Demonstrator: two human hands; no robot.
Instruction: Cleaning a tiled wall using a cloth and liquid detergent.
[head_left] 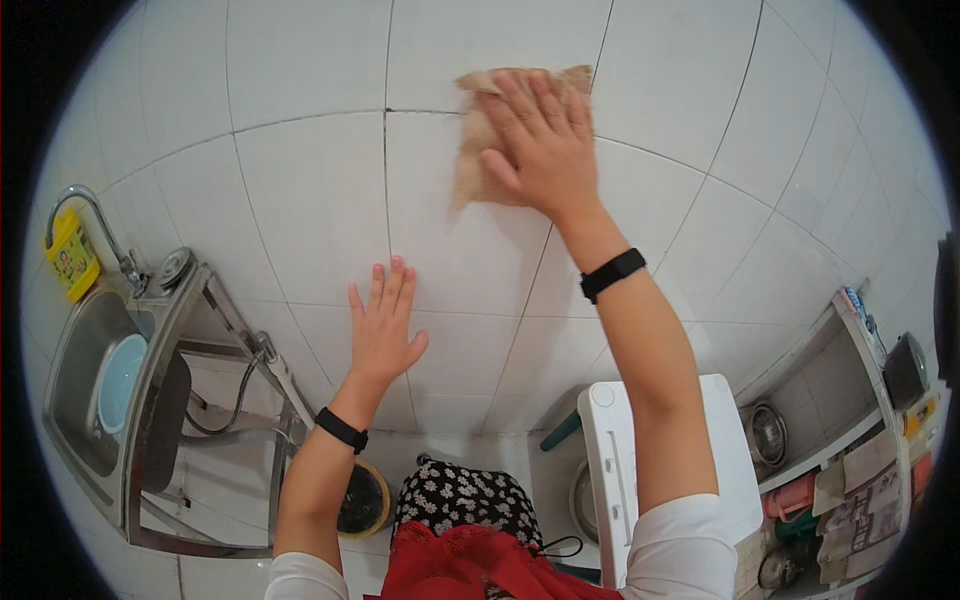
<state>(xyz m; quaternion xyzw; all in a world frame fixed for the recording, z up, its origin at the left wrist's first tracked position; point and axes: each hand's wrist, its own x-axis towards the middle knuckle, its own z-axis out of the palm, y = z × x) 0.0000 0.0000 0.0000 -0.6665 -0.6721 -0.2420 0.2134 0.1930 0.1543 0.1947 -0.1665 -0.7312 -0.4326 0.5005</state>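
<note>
Red garment [455, 568]: bunching along the bottom edge, lying nearest of all, spreading between two white sleeves [680, 538] and over black clothing with white flowers [470, 495].

Right hand [545, 150]: reaching high onto a white tiled wall [310, 190], resting flat with fingers stretching upward and slightly left, thumb sticking out to the left; pinning the cloth beneath palm and fingers rather than clenching around it.

Tan cloth [475, 168]: lying between the right hand and the wall, poking out above the fingertips in a crumpled edge, showing past the thumb on the left, trailing into a blurred corner below the thumb.

Left hand [385, 325]: sitting lower and to the left, well apart from the cloth, fingers pointing up and thumb spreading right; looking released, leaving contact with the tiles hard to tell.

Black wristbands [612, 275]: circling both wrists.

Metal sink [72, 425]: standing at far left, holding a pale blue basin [122, 385], with a curved faucet [95, 205] arching near a yellow container [72, 258].

White tabletop [735, 465]: showing at lower right, partly hiding behind the right forearm.

Shelf unit [825, 460]: standing at far right, holding assorted kitchen items.
</note>
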